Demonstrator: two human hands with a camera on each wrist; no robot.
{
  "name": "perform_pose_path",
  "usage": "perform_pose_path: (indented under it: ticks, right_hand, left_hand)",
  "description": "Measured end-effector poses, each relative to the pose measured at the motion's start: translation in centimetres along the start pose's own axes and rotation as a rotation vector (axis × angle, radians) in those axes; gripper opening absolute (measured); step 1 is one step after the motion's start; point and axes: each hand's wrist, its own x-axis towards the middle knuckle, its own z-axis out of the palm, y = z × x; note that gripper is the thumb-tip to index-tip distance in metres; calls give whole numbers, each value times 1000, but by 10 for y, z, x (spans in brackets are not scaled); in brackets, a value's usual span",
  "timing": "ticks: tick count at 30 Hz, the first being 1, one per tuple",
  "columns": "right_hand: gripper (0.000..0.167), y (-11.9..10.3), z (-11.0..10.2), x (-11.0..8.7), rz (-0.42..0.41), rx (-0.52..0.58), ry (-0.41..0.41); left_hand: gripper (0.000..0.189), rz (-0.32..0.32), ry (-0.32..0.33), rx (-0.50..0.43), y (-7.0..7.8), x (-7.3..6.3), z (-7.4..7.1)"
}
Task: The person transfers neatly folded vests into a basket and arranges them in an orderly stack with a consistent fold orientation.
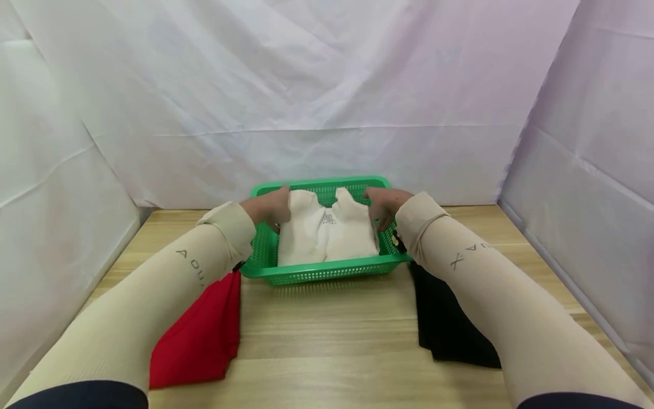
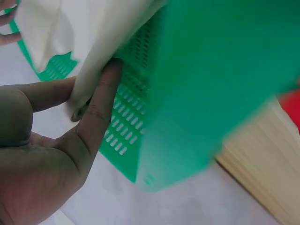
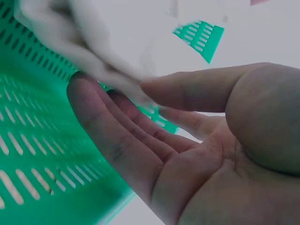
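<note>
A folded cream shirt point(image 1: 352, 233) with small dark print near its neckline lies in a green plastic basket point(image 1: 332, 267). At the shirt's left edge, my left hand point(image 1: 273, 205) pinches the cloth; the left wrist view shows the thumb on one side of the fold and a finger point(image 2: 101, 101) on the other. My right hand point(image 1: 385, 204) is at the opposite edge, inside the basket. In the right wrist view, its thumb meets the cloth from above while the fingers point(image 3: 117, 140) reach underneath, near the perforated wall. The cloth is blurred there.
Red folded cloth point(image 1: 204, 335) lies on the wooden table point(image 1: 327, 352) left of the basket, partly under my left forearm. Black folded cloth point(image 1: 449, 324) is on the right, partly covered by my right forearm. White sheeting point(image 1: 317, 85) hangs behind and along both sides.
</note>
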Motion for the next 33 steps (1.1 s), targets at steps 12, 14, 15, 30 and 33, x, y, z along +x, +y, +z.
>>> perform_pose_path:
  ticks: [12,14,15,30,33]
  right_hand:
    - [59,4,-6,-12,-69,-39,27]
    - [50,4,-10,-20,-125,-62,59]
    - [46,5,-11,-24,-156,-63,79]
    - [37,62,23,-128,-452,-78,473]
    - [32,84,38,-148,-446,-134,552]
  left_hand:
    - [80,-68,74,369,-15,7,-4]
    - [76,-53,66,411,-15,4,-6]
    - [72,-38,66,427,-14,2,-7]
    - [45,393,373,493,3,-80,14]
    - [41,538,460,547,7,-101,38]
